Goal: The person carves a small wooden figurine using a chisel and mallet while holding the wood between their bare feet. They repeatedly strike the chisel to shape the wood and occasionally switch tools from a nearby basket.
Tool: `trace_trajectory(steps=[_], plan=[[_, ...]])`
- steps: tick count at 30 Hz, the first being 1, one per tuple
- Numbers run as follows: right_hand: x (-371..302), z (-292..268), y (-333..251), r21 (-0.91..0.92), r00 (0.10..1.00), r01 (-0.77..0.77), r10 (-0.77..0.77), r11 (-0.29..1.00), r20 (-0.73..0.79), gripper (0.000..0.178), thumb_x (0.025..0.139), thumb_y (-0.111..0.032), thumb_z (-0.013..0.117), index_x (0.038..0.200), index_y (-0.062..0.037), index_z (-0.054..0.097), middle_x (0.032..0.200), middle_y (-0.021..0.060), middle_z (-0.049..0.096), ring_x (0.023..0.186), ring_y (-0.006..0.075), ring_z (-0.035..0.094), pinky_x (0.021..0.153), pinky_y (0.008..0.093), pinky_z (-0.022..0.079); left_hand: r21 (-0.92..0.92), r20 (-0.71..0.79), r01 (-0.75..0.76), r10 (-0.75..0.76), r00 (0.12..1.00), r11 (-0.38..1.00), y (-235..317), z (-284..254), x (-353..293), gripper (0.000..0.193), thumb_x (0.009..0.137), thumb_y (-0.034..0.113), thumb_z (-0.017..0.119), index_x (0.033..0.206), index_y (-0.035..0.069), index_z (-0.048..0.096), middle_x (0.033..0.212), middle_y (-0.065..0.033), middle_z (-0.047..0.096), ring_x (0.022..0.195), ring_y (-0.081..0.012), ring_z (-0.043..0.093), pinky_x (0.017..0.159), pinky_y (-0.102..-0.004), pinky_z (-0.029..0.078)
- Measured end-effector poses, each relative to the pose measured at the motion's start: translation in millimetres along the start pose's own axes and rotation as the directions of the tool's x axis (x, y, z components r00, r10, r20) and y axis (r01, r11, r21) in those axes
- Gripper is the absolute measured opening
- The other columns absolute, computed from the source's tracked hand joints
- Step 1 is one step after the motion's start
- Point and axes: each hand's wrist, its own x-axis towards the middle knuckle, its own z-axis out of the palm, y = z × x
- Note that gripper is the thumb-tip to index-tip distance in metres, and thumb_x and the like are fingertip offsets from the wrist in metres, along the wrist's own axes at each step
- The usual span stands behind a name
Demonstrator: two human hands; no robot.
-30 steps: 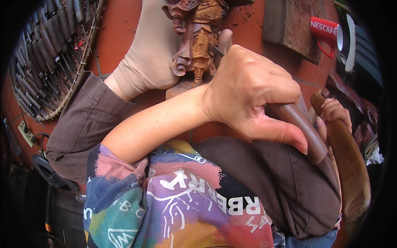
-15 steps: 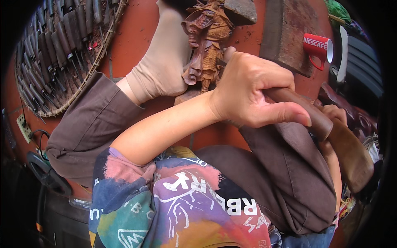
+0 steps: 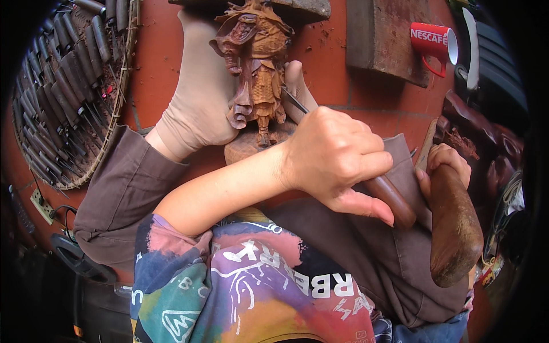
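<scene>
My left hand is closed round a wood-handled chisel. The handle sticks out below my thumb, and the thin metal blade points toward a carved wooden figure. The blade tip is by the figure's right side; whether it touches the wood I cannot tell. Standing on a round wooden base, the reddish-brown figure has draped robes and patterned armour, and it sits between my two feet. My right hand grips a wooden mallet, whose thick rounded end hangs near my right knee, apart from the chisel handle.
At the left, a round woven tray holds many chisels. A thick wooden block lies far right, with a red mug tipped on its side by it. Dark red carved wood is beyond my right hand. A power socket sits far left.
The chisel handle and my left hand have shifted down and left in the picture. The mallet has swung to a more upright slant. More of the figure shows as the view moved.
</scene>
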Motion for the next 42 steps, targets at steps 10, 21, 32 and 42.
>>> trace_trajectory(steps=[10,21,32,42], plan=[[4,-1,-8,0.198,0.991,-0.104,0.084,0.975,0.107,0.038,0.054,-0.013,0.084,0.076,-0.0103,0.053,0.086,0.0070,0.061,0.071,0.0231,0.058,0.069,0.0345,0.048,-0.109,0.009,0.019,-0.018,1.000,0.994,1,-4,5,0.058,0.072,0.066,0.072,0.061,0.013,0.050,0.055,-0.0020,0.049,0.049,-0.0224,0.056,0.043,-0.0338,0.041],[32,2,-46,0.588,0.995,-0.103,0.093,0.802,0.047,0.036,0.055,-0.013,0.082,0.078,-0.0086,0.055,0.091,0.0125,0.065,0.073,0.0264,0.062,0.071,0.0364,0.050,-0.651,0.035,0.213,-0.251,0.967,0.728,68,57,74,0.045,0.080,0.049,0.072,0.070,0.007,0.060,0.064,-0.0114,0.060,0.061,-0.0329,0.061,0.053,-0.0415,0.046],[46,0,-48,0.597,0.999,-0.013,0.041,0.802,-0.034,0.033,0.057,-0.011,0.079,0.081,-0.0060,0.057,0.089,0.0155,0.065,0.074,0.0293,0.063,0.071,0.0381,0.050,0.060,-0.092,0.803,-0.798,0.596,0.593,50,-123,5,0.023,0.101,0.021,0.050,0.100,0.001,0.061,0.086,-0.0250,0.065,0.080,-0.0445,0.064,0.070,-0.0480,0.050],[51,-5,-69,0.555,0.997,0.083,-0.066,0.828,-0.049,0.031,0.059,-0.009,0.077,0.084,-0.0036,0.059,0.088,0.0183,0.065,0.074,0.0320,0.063,0.071,0.0396,0.050,0.491,-0.740,0.871,-0.539,0.403,-0.023,-27,-288,-68,0.042,0.092,0.033,0.059,0.116,-0.002,0.063,0.093,-0.0243,0.071,0.092,-0.0401,0.069,0.087,-0.0474,0.052]])
